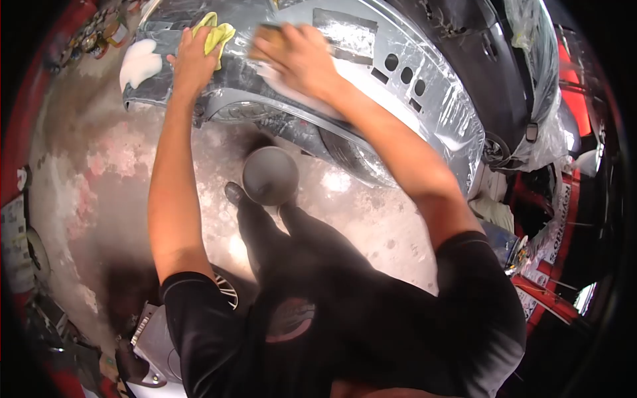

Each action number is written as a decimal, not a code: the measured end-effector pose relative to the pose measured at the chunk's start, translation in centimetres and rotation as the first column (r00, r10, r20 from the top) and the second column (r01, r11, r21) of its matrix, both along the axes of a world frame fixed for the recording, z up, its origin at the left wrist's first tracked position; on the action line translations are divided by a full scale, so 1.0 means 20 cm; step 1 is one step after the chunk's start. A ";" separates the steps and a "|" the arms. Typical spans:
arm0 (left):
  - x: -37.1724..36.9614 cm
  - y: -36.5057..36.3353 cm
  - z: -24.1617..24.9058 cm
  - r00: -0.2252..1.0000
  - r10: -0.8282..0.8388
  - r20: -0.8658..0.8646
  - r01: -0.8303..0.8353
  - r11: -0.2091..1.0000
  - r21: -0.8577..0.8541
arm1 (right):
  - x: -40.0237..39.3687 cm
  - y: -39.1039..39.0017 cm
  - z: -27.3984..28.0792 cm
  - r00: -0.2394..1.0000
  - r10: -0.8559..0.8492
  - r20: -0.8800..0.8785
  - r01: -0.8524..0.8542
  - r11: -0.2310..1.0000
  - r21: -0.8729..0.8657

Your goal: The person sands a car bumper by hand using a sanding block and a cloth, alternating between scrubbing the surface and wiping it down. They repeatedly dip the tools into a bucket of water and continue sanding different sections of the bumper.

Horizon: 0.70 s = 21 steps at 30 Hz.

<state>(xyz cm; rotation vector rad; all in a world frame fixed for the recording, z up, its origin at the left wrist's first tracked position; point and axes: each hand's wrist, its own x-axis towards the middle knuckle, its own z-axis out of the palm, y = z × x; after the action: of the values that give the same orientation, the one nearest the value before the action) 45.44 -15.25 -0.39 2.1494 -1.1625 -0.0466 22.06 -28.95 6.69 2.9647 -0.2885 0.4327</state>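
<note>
A grey car body panel (pixel 292 129) with white patches curves across the top of the view. My left hand (pixel 192 60) rests on its upper left part, fingers closed on a yellow-green cloth (pixel 222 36). To the right, my right hand (pixel 302 56) is on the panel, its fingers wrapped round a brown block (pixel 269 41); both are blurred. A rectangular grey patch (pixel 345 36) and several dark holes show in the panel right of that hand.
A round grey bucket (pixel 271 176) stands on the stained floor (pixel 119 192) by my feet. A dark car (pixel 488 60) with plastic sheeting (pixel 531 119) is at the upper right. Cans (pixel 109 33) stand at the upper left. A wheel is partly visible below my left arm.
</note>
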 end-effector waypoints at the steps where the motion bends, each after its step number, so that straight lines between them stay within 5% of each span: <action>1: 0.02 0.00 0.02 1.000 0.000 -0.002 0.000 1.000 0.002 | 0.09 0.01 -0.01 1.000 -0.004 0.015 0.004 1.000 0.004; 3: 0.03 -0.03 0.06 1.000 -0.028 -0.009 0.029 0.999 0.027 | 0.10 0.00 -0.02 0.993 0.041 0.112 -0.039 0.999 -0.020; 8: 0.04 -0.02 0.01 1.000 0.010 -0.008 -0.009 1.000 0.024 | -1.18 -0.06 0.03 0.989 -0.131 -0.072 0.132 0.991 0.006; 11: 0.04 -0.04 -0.05 1.000 0.020 0.017 -0.020 1.000 0.011 | -1.26 -0.07 -0.01 0.988 -0.154 -0.020 0.155 0.985 0.082; 15: 0.02 -0.02 -0.02 1.000 0.014 0.005 -0.014 1.000 -0.014 | -0.17 0.01 -0.05 0.995 -0.037 0.094 0.023 0.989 0.146; 17: 0.12 -0.03 -0.04 0.999 -0.046 -0.016 0.046 0.998 -0.037 | 0.09 0.09 -0.04 0.995 -0.100 0.005 0.100 0.995 -0.018; 18: 0.13 -0.03 -0.07 0.992 -0.109 -0.063 0.106 0.993 -0.050 | -0.04 0.07 -0.06 0.991 -0.133 0.002 0.133 0.991 -0.005; 20: 0.15 -0.05 -0.05 0.987 -0.105 -0.119 0.099 0.994 -0.054 | -0.39 -0.05 -0.06 0.985 0.110 0.136 -0.117 0.992 0.048; 21: 0.13 -0.05 -0.07 0.997 -0.062 -0.050 0.060 0.997 -0.043 | -0.67 -0.07 -0.02 0.991 0.055 0.118 -0.062 0.996 0.061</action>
<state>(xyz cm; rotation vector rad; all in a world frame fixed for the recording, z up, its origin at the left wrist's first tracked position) 48.02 -16.32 -1.87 2.0650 -1.1888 -0.1034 8.67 -30.40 6.32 3.0230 -0.2321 0.6166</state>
